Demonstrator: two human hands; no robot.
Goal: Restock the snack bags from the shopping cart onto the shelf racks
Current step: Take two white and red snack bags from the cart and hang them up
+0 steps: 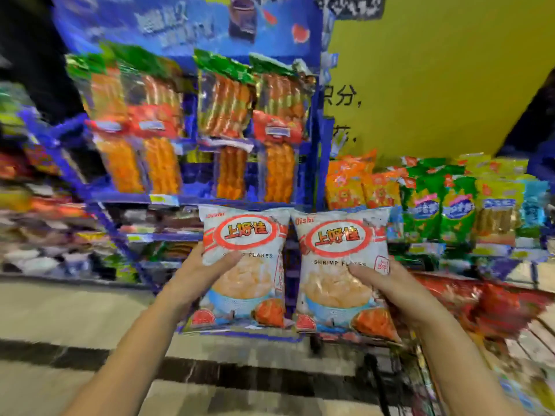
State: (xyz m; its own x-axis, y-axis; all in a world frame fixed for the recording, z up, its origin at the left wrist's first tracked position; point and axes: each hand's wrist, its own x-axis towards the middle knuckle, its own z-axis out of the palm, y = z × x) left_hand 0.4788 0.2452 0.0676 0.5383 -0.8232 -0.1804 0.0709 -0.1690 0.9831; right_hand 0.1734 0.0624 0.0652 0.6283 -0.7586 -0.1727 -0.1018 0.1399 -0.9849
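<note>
I hold two white shrimp flakes bags upright, side by side, in front of the blue shelf rack [315,121]. My left hand [198,276] grips the left bag [244,265] at its left edge, thumb across the front. My right hand [387,291] grips the right bag [339,271] at its right edge, thumb on the front. The shopping cart [507,340] lies at the lower right, holding red and other snack bags. The picture is blurred.
The blue rack carries tall orange snack packs [225,115] on its upper levels. To the right, a lower display holds orange, green and yellow snack bags [429,202] before a yellow wall. More shelves stand blurred at the left. Pale floor with a dark stripe lies below.
</note>
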